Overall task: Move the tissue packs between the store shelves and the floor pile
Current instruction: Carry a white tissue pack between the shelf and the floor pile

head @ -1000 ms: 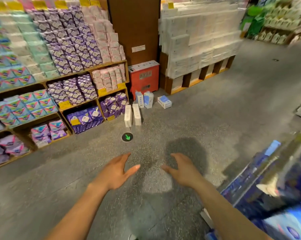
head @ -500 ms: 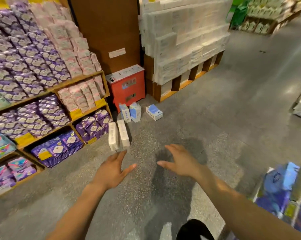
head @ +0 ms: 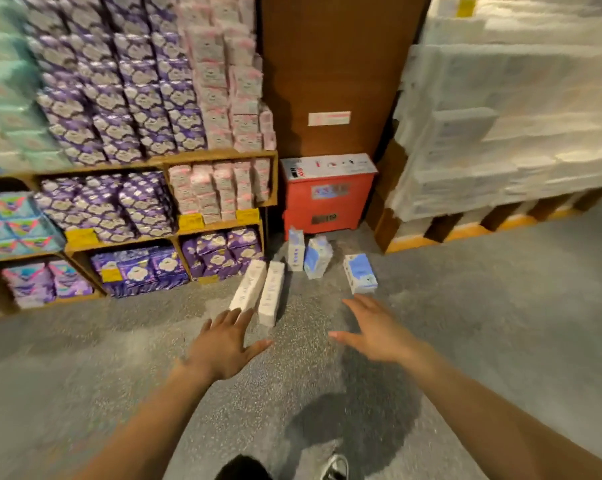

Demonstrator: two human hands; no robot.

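Note:
A small pile of tissue packs lies on the grey floor: two long white packs (head: 248, 289) (head: 271, 293) side by side, two upright blue-and-white packs (head: 296, 249) (head: 317, 257), and one blue pack (head: 360, 274) lying flat. My left hand (head: 223, 344) is stretched out, fingers spread, its fingertips just short of the near end of the white packs. My right hand (head: 375, 330) is spread too, fingertips just below the flat blue pack. Neither hand holds anything. The wooden shelves (head: 220, 154) at left are filled with purple, pink and teal packs.
A red box (head: 327, 202) stands against a brown pillar (head: 330, 71) behind the pile. A pallet of wrapped white packs (head: 511, 133) fills the right. My shoe (head: 334, 467) shows at the bottom edge.
I have walked closer to the shelves and the floor pile. Both hands have reached forward and now sit just short of the packs, still holding nothing.

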